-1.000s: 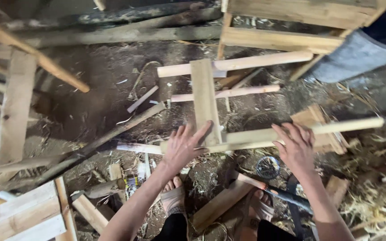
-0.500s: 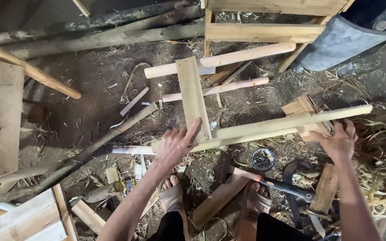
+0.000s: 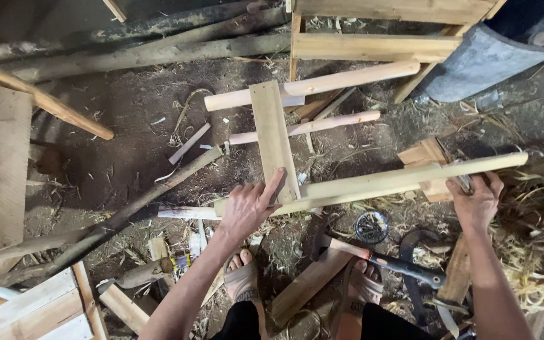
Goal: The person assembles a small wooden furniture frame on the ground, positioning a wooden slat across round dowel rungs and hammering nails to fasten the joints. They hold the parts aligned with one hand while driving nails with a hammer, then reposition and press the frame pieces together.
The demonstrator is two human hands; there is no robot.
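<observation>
Woodwork on a dirt floor (image 3: 127,113), seen from above. Flat plank (image 3: 274,141): lies lengthwise away from the person, crossing over three pale round poles. Far pole (image 3: 322,87) and middle pole (image 3: 310,126): both run under the plank, roughly parallel, slightly tilted. Long near pole (image 3: 398,179): runs from under the plank's near end out to the right, its right end raised a little over a small wooden block (image 3: 426,157).

Left hand (image 3: 250,208): fingers spread wide, pressed flat on the near end of the plank where it meets the long near pole; it grips nothing. Right hand (image 3: 476,201): closed around the long near pole near its right end, beside the block; something small and metallic shows at the fingers, too unclear to identify.

Hammer (image 3: 379,258): lies on the floor just in front of two sandalled feet, dark handle pointing right. Small round tin (image 3: 371,226): just beyond the hammer, below the long near pole. Rough branches (image 3: 158,56), a slatted wooden frame (image 3: 373,38) and shavings (image 3: 536,252) surround the work.
</observation>
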